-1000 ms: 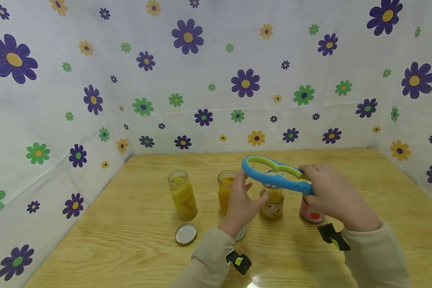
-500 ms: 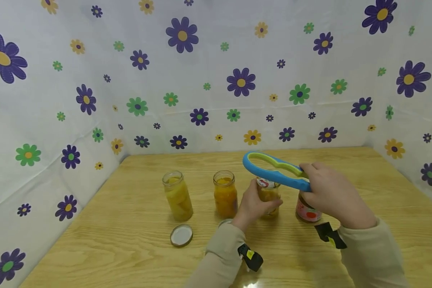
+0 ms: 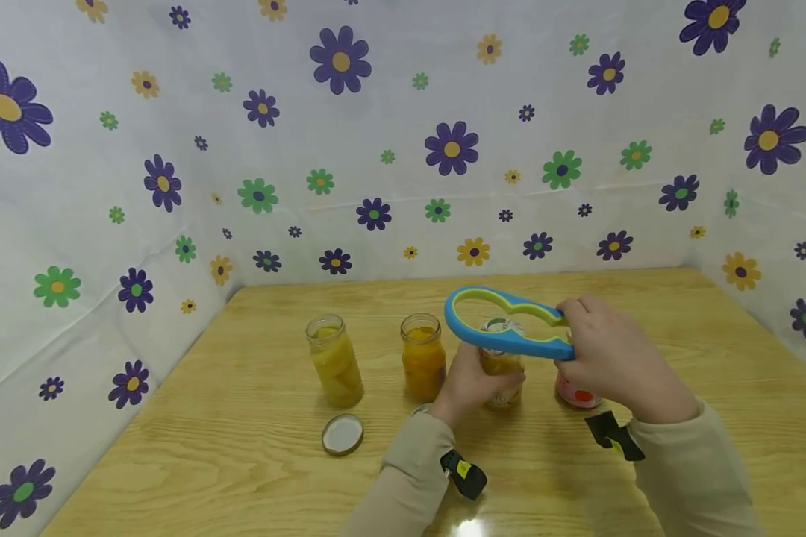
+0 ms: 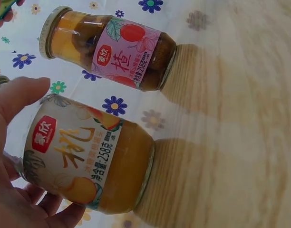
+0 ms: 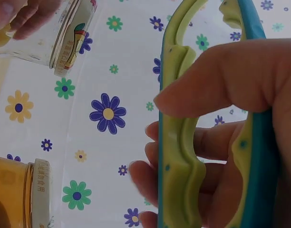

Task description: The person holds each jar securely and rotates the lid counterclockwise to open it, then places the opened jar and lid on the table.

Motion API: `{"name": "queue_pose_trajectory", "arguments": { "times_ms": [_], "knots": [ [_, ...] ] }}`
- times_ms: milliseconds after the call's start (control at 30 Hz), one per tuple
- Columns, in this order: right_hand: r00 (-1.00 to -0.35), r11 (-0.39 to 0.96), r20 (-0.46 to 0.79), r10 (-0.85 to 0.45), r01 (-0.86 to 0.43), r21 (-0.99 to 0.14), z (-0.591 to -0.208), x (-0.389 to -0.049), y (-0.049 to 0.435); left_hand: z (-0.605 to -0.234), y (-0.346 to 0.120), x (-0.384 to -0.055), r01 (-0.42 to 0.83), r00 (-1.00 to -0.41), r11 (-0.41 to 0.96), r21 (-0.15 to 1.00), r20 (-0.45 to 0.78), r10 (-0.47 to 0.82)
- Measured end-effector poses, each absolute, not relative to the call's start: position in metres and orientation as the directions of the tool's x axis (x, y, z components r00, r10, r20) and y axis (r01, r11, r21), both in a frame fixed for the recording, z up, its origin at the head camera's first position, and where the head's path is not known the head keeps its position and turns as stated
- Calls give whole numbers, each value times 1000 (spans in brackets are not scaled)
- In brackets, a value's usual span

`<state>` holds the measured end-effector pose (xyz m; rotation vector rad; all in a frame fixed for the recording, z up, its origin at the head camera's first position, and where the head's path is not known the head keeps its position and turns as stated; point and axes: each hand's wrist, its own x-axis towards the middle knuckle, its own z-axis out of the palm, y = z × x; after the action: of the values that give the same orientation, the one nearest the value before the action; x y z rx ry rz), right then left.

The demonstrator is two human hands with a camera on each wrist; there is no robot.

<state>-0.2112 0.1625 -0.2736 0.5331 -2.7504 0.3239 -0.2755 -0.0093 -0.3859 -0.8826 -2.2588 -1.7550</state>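
In the head view, my left hand (image 3: 469,384) grips a glass jar of yellow peaches (image 4: 91,154), its thumb on one side and fingers round the other. The jar stands upright with its patterned lid (image 5: 74,40) on. My right hand (image 3: 621,362) holds a blue and green jar opener (image 3: 510,342) by its handles. The opener's looped end appears over the peach jar's lid in the head view; whether they touch cannot be told. A lidded jar with a pink label (image 4: 124,52) stands to the right, partly hidden behind my right hand.
Two lidless jars stand to the left: a tall jar of pale yellow fruit (image 3: 336,365) and a jar of orange fruit (image 3: 423,362). A loose lid (image 3: 342,434) lies upturned in front of them. Another lid is mostly hidden by my left wrist. Flowered cloth (image 3: 376,149) encloses the wooden table (image 3: 242,462).
My left hand has moved right, from spread fingers beside the peach jar to a grip round it. The opener has stayed in my right hand, shifting only slightly.
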Motion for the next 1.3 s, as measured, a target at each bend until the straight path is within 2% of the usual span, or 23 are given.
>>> {"name": "queue_pose_trajectory", "arguments": {
  "times_ms": [100,300,400,533,700,867,1000,1167,1300],
  "knots": [
    [-884,900,337,-325,-398,-177,-272,-210,163,-386,-9,-277,540,-799,114,834,465,382],
    [-888,893,315,-335,-406,-194,-272,-209,163,-386,-10,-272,386,-889,227,894,294,352],
    [-889,893,320,-329,-403,-201,-271,-210,163,-382,-12,-272,388,-891,240,890,296,343],
    [-883,893,350,-313,-399,-208,-268,-207,166,-369,-13,-269,412,-875,186,892,330,355],
    [-841,879,427,-332,-440,-185,-264,-202,169,-346,-22,-257,441,-853,127,889,370,368],
    [-831,864,449,-327,-455,-214,-257,-195,167,-322,-34,-241,503,-832,134,854,435,345],
    [-827,858,453,-332,-465,-219,-255,-189,163,-314,-43,-228,555,-821,168,815,503,272],
    [-796,836,480,-370,-511,-203,-255,-187,160,-314,-51,-228,687,-726,189,701,665,176],
    [-782,829,495,-378,-524,-195,-255,-188,155,-314,-53,-232,720,-686,259,644,717,124]
  ]
}}
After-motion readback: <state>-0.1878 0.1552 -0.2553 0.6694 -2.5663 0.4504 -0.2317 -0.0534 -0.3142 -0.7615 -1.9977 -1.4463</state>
